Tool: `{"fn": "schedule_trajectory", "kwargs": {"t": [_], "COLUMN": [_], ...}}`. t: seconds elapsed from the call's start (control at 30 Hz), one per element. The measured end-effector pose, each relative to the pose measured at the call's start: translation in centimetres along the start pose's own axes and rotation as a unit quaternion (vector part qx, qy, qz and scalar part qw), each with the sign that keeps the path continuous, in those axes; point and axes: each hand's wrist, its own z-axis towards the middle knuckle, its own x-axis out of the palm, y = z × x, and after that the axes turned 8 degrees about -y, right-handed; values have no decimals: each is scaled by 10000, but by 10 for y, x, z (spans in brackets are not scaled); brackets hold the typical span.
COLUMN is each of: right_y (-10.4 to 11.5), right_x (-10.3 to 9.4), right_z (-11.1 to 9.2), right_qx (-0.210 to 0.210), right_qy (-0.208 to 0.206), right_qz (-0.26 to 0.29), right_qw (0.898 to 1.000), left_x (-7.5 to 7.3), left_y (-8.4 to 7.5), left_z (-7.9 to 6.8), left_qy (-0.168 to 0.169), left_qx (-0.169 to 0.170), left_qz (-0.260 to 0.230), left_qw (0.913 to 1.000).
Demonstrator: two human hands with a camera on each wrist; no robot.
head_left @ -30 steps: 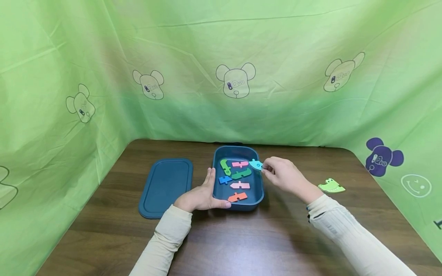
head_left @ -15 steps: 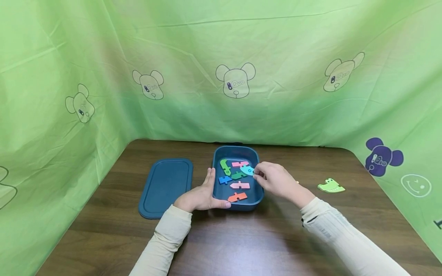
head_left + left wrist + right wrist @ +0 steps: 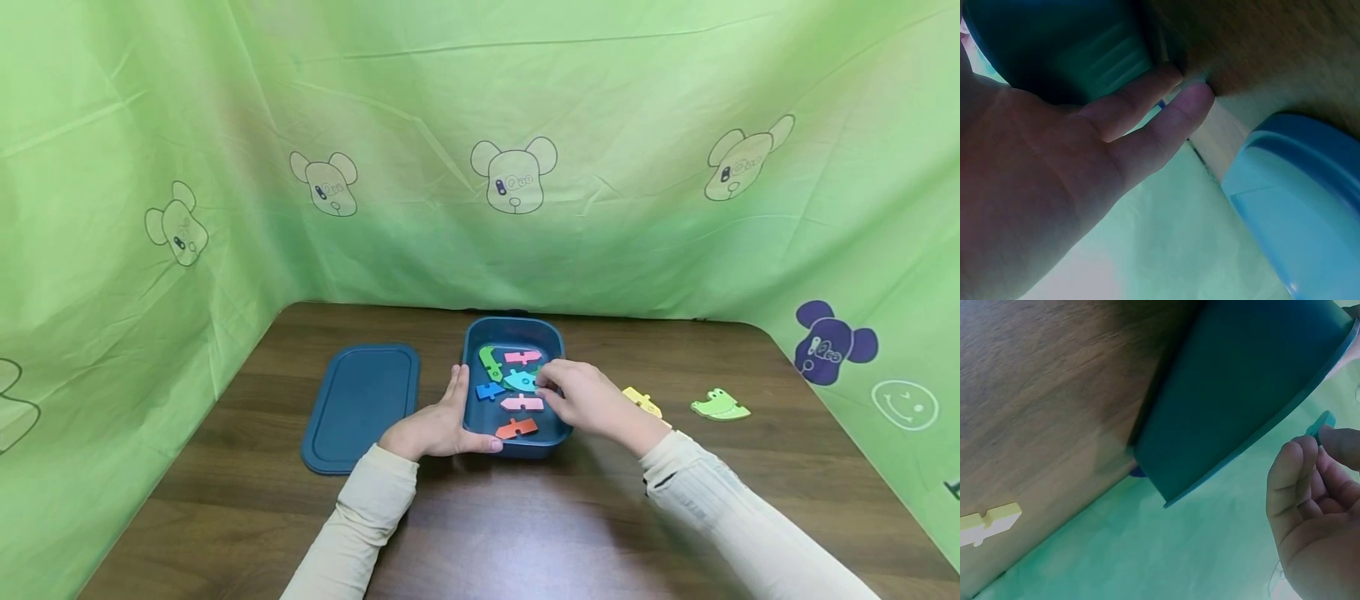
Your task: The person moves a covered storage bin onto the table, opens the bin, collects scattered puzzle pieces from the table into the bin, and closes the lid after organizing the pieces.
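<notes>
A dark blue open box [image 3: 557,427] stands mid-table. My left hand [image 3: 437,427] rests against its left side, fingers straight, thumb along the near wall. My right hand [image 3: 588,398] is over the right rim and pinches a light blue puzzle piece [image 3: 521,381] between thumb and fingertips; the right wrist view shows this piece [image 3: 1322,421] edge-on. Lying in the box are a light green piece [image 3: 490,364], a blue piece [image 3: 490,391], a hot pink piece [image 3: 522,357], a pale pink piece [image 3: 522,403] and an orange piece [image 3: 517,428]. A dark green piece is mostly hidden under the light blue one.
A flat dark blue lid [image 3: 362,410] lies left of the box. On the right, a yellow puzzle piece [image 3: 642,402], partly covered by my right forearm, and a light green crocodile-head piece [image 3: 720,406] lie on the wooden table [image 3: 480,533]. Green cloth [image 3: 420,258] surrounds the table.
My right hand has moved left and inward with the light blue piece, from the right rim to above the dark green one. The yellow piece has come into view. My left hand stays put.
</notes>
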Motion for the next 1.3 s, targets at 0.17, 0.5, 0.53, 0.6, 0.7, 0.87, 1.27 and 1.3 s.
{"fn": "schedule_trajectory", "kwargs": {"t": [0.17, 0.5, 0.53, 0.6, 0.7, 0.87, 1.27, 1.3], "right_y": [2, 7, 8, 9, 11, 12, 18, 18], "right_x": [3, 9, 10, 13, 16, 20, 25, 26], "right_z": [2, 6, 7, 7, 8, 8, 11, 11], "right_qx": [-123, -204, -219, -293, -347, -405, -316, -318], "right_qy": [62, 134, 152, 165, 179, 147, 125, 112], "right_qz": [49, 99, 95, 88, 74, 33, -45, -52], "right_qw": [9999, 9997, 9996, 9994, 9992, 9991, 9994, 9994], "left_x": [0, 0, 0, 0, 0, 0, 1, 1], "left_y": [1, 1, 1, 1, 1, 1, 1, 1], "left_z": [0, 2, 2, 2, 3, 2, 2, 2], "left_qy": [14, 28, 29, 34, 31, 35, 59, 56], "left_qx": [48, 43, 46, 61, 92, 91, 66, 65], "left_qz": [24, 31, 35, 46, 75, 33, -41, -25], "left_qw": [10000, 10000, 10000, 10000, 9999, 9999, 10000, 10000]}}
